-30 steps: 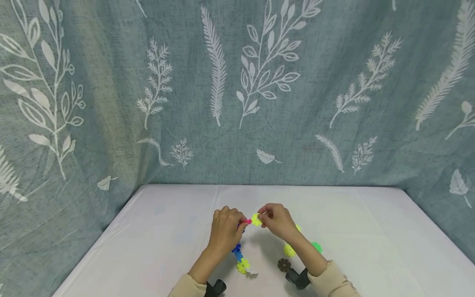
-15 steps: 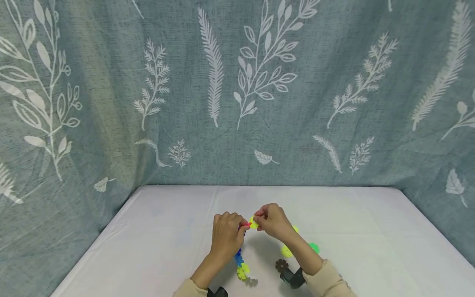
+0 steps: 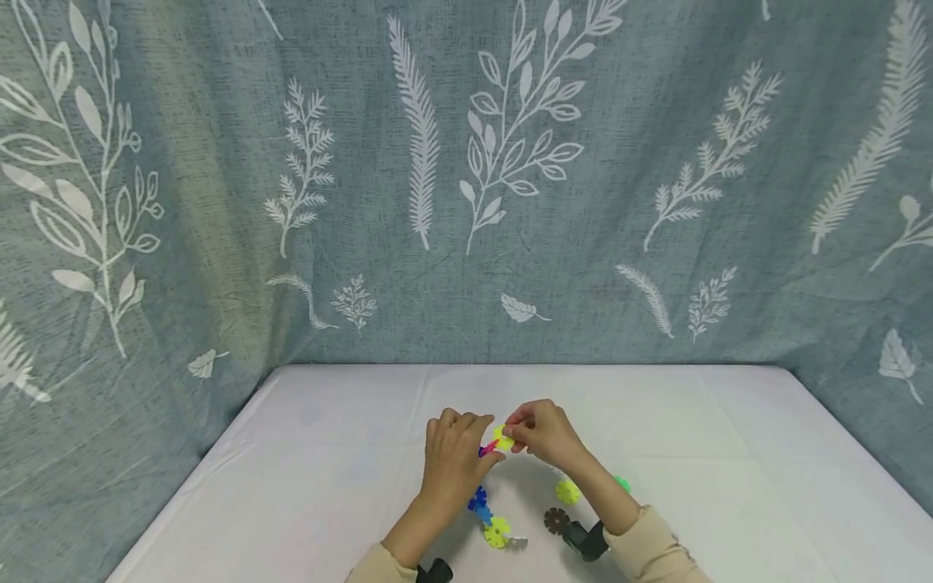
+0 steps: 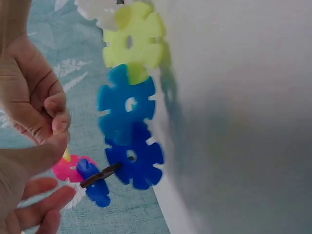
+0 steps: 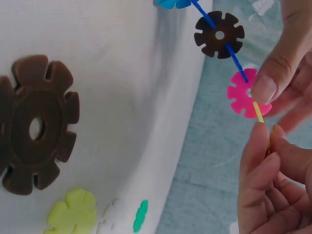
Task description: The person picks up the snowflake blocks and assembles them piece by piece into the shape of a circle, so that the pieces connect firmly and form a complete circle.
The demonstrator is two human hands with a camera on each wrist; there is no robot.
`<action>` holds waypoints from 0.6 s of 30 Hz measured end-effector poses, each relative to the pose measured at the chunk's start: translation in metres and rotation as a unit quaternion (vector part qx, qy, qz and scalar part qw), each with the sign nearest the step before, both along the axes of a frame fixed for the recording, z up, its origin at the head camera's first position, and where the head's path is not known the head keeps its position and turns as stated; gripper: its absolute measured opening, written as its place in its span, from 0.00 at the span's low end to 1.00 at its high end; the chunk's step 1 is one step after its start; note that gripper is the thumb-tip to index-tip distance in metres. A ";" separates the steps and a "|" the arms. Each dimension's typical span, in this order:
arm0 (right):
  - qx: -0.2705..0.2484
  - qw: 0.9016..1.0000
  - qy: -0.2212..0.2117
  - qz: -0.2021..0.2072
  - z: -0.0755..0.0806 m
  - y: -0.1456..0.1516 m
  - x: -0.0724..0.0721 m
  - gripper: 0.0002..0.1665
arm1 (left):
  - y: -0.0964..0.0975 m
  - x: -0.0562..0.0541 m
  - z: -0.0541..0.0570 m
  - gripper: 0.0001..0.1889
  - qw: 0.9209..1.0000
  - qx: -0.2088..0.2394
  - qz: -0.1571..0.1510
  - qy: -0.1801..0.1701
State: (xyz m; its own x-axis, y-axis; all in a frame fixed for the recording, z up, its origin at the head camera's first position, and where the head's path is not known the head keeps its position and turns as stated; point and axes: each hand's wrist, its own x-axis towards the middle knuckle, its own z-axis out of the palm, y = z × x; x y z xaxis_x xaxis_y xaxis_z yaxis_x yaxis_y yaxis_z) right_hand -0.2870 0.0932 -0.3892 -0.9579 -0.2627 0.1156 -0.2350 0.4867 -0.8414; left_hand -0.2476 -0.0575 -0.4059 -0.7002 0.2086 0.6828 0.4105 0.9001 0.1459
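Observation:
My right hand [image 3: 543, 433] pinches a yellow notched flower disc [image 3: 501, 438] between thumb and fingers; in the right wrist view it is edge-on, slotted against a pink disc [image 5: 240, 92]. From the pink disc runs a chain of interlocked discs: a blue one [image 4: 92, 182], a brown one [image 5: 219, 35], a darker blue one [image 4: 134, 161], a light blue one [image 4: 126, 100], a yellow one [image 4: 134, 36] and a whitish one [image 4: 100, 12] at the end. My left hand [image 3: 455, 457] is around the pink end, thumb and fingers spread apart; its thumb overlaps the pink disc in the right wrist view.
Loose on the white table [image 3: 328, 478], right of the chain, lie a brown disc [image 3: 557, 521], a yellow disc [image 3: 568, 491], a green disc [image 3: 622, 483] and a whitish one [image 5: 109, 219]. A patterned curtain [image 3: 466, 308] stands behind the table. Black wrist devices [image 3: 585, 541] sit under the sleeves.
My left fingers have spread from their pinch on the pink disc. The chain's lower end has swung right. The right hand came in closer, then shifted slightly back right, still holding the yellow disc.

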 end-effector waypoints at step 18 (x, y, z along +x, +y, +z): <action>0.192 0.974 0.103 -0.056 -0.006 0.029 -0.013 0.06 | -0.003 -0.008 -0.003 0.18 0.999 -0.034 -0.023 0.018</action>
